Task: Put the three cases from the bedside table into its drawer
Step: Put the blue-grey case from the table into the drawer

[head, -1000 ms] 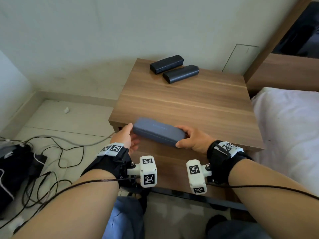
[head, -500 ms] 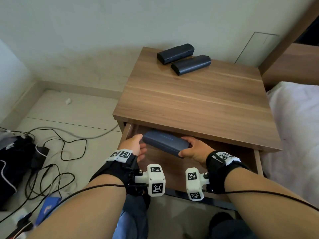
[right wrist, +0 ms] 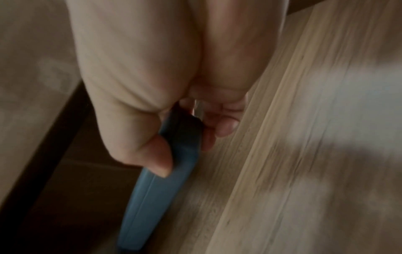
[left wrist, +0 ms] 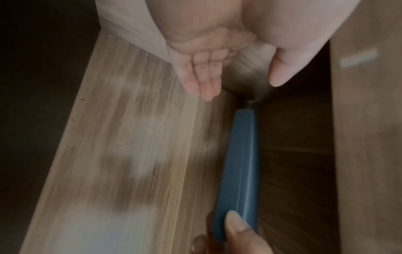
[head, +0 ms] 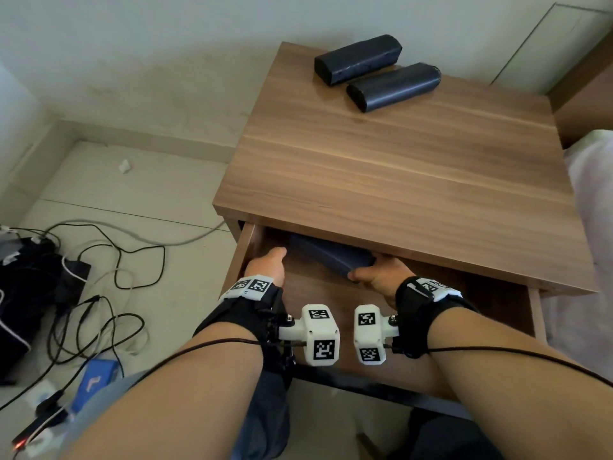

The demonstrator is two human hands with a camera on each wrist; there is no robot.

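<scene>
A blue-grey case (head: 328,255) lies low inside the open drawer (head: 243,250), half under the bedside table top (head: 398,180). My right hand (head: 378,273) pinches the case's right end between thumb and fingers; the right wrist view shows that hand (right wrist: 185,154) on the case (right wrist: 147,206). My left hand (head: 268,265) is at the left end. In the left wrist view the hand (left wrist: 241,89) has straight fingers and a spread thumb just short of the case (left wrist: 239,163). Two dark cases (head: 358,59) (head: 394,86) lie side by side at the table's back.
Tangled cables (head: 99,277) and a black bag (head: 20,293) cover the floor to the left. A white bed (head: 593,194) borders the table on the right. The wall runs close behind the table. The drawer's bare wooden bottom (head: 318,293) shows in front of the case.
Both hands carried the blue-grey case from the table's front edge down into the drawer and back under the top. The left hand's hold has loosened.
</scene>
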